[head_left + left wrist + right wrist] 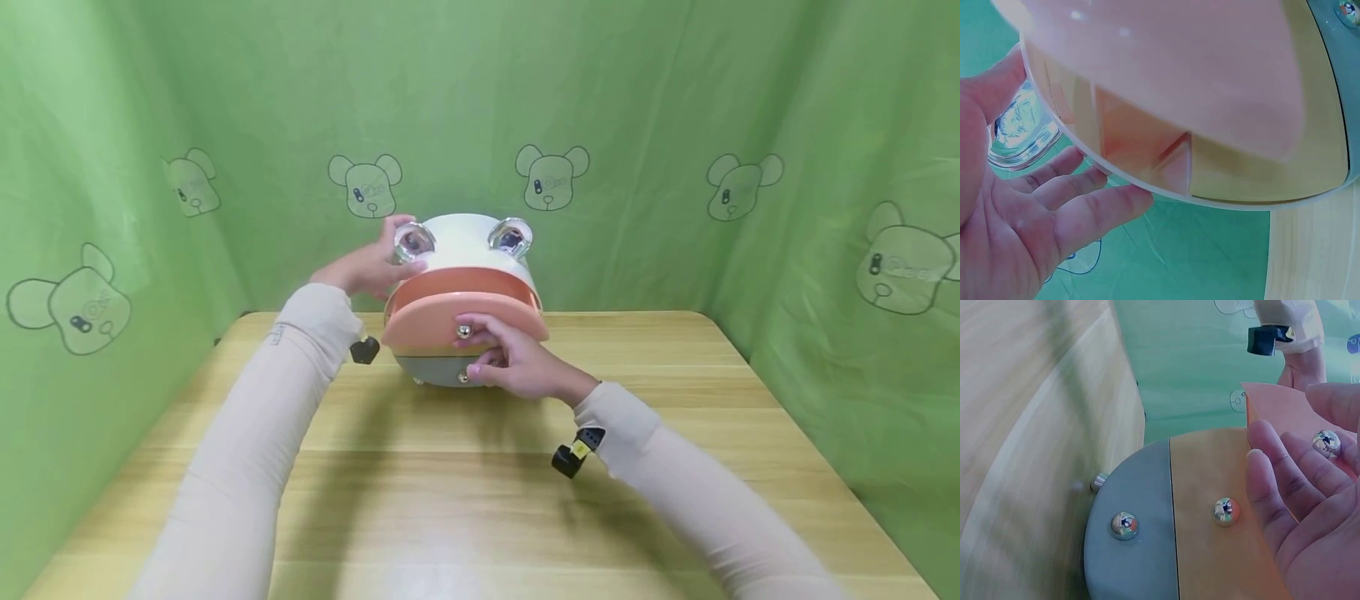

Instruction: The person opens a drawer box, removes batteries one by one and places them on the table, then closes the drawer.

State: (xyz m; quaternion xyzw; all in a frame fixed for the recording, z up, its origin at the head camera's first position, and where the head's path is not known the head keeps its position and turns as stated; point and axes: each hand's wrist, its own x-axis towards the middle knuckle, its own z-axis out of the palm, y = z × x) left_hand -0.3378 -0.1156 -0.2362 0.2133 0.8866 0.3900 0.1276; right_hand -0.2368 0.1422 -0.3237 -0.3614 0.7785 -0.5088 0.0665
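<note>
A frog-shaped drawer box (463, 237) with a white top and silvery round eyes stands on the table. Its pink upper drawer (435, 321) is pulled partly out. My left hand (375, 260) rests on the box's upper left side, around the left eye (414, 242); in the left wrist view its spread fingers (1094, 209) touch the white rim. My right hand (521, 362) holds the pink drawer's silver knob (1326, 444) between bent fingers. Its thumb lies near the knob (463, 377) of the grey bottom drawer (1141, 481). The yellow middle drawer (1207, 469) is closed.
A wood-grain table (450, 500) spreads in front of the box. Green curtains (645, 100) with mouse-like drawings surround it on the back and both sides. Black wrist cameras hang below the left cuff (322, 321) and the right cuff (618, 417).
</note>
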